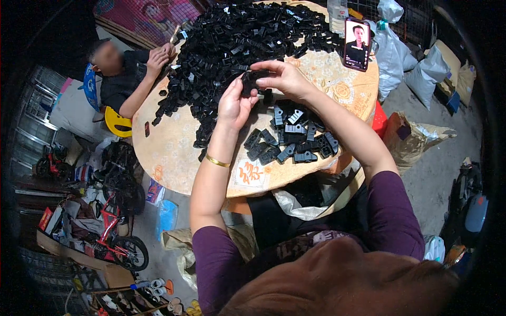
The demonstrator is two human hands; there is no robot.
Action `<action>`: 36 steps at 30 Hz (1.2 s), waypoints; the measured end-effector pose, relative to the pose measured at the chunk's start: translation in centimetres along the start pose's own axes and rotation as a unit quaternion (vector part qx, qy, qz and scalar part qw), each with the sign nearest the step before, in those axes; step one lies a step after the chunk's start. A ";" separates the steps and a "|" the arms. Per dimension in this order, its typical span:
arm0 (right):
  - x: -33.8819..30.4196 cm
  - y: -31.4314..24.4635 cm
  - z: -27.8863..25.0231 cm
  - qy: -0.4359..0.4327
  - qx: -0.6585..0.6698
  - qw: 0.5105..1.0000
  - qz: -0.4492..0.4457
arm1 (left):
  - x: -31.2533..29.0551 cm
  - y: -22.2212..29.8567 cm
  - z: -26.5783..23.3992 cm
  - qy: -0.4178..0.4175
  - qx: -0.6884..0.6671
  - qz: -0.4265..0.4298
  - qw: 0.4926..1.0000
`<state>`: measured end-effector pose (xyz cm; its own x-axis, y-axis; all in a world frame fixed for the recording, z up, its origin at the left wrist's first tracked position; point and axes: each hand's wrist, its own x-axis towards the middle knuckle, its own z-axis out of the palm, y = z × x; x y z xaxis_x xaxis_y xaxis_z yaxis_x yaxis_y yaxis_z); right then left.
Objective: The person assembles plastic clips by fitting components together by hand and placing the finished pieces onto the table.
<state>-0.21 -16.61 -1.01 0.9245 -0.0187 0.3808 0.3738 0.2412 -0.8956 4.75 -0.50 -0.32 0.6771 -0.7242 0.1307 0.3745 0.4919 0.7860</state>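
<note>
Over the middle of the table, my left hand (235, 105) and my right hand (287, 79) meet around a small black plastic part (252, 80). Fingers of both hands are closed on it and cover much of its shape. Beyond them spreads a large heap of loose black plastic parts (226, 42). Nearer me, below my right hand, lies a smaller group of black plastic pieces with ribbed grey faces (295, 129). My left wrist wears a gold bangle (217, 161).
The round table has a patterned cream cloth (174, 163). A phone (357, 45) stands upright at its far right. Another person (124, 73) sits at the left, hands at the heap's edge. White sacks (390, 58) stand right; a red bicycle (113, 226) is lower left.
</note>
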 end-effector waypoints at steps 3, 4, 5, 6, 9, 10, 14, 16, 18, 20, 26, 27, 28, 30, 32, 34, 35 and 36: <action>0.1 0.5 0.3 0.024 -0.167 0.985 -0.031 | -0.3 -0.1 0.6 0.011 0.045 0.009 0.999; 0.0 0.4 0.6 0.024 -0.166 0.985 -0.030 | -0.4 0.1 1.0 0.025 0.160 0.027 0.986; -0.3 0.2 0.7 0.041 -0.212 0.975 -0.056 | -0.6 0.2 1.2 0.038 0.272 0.045 0.960; -0.5 -0.2 1.0 0.059 -0.257 0.961 -0.083 | -0.9 0.2 1.4 0.047 0.357 0.061 0.931; 0.2 0.9 0.4 0.071 -0.308 0.940 -0.129 | -0.4 -0.2 -0.4 0.039 0.439 0.047 0.896; 0.2 0.9 0.4 0.066 -0.351 0.926 -0.125 | -0.3 -0.4 -0.7 0.030 0.460 0.058 0.886; 0.2 1.6 0.0 0.100 -0.206 0.971 -0.068 | -0.5 -0.4 1.4 0.124 0.396 0.111 0.903; 0.4 1.5 0.2 0.090 -0.204 0.972 -0.068 | -0.3 0.1 0.6 0.121 0.350 0.121 0.921; 0.0 1.4 0.6 0.063 -0.141 0.987 -0.032 | -0.3 -0.3 0.4 0.104 0.267 0.096 0.953; -0.3 1.2 1.1 0.046 -0.194 0.979 -0.042 | -0.4 -0.8 0.4 0.074 0.274 0.098 0.954; -0.6 0.7 1.2 0.091 -0.304 0.942 -0.110 | -0.1 -0.7 0.2 0.093 0.216 0.123 0.964; -0.7 0.5 1.2 0.094 -0.341 0.929 -0.111 | -0.1 -0.6 0.0 0.101 0.259 0.129 0.952; -0.7 0.4 1.2 0.098 -0.378 0.914 -0.112 | -0.1 -0.5 -0.1 0.109 0.303 0.136 0.937; -0.6 0.5 0.9 0.098 -0.401 0.897 -0.161 | -0.1 -0.5 0.0 0.119 0.326 0.145 0.926; -0.6 0.3 1.0 0.103 -0.432 0.872 -0.205 | -0.4 -0.6 0.4 0.112 0.287 0.151 0.939; -0.7 -0.1 1.1 0.099 -0.444 0.863 -0.219 | -0.6 -0.7 1.3 0.111 0.315 0.138 0.933; -0.8 -0.2 1.0 0.106 -0.460 0.846 -0.248 | -0.5 -0.6 1.3 0.106 0.307 0.137 0.936; -0.8 -0.3 0.9 0.114 -0.475 0.828 -0.277 | -0.4 -0.6 1.3 0.100 0.300 0.137 0.939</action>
<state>-1.17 -15.75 -0.82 0.5411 -0.0793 0.8372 0.5361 -0.7345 -0.4161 3.45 -1.15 -0.03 0.8233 -0.4758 0.3094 -0.2152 0.2427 0.9459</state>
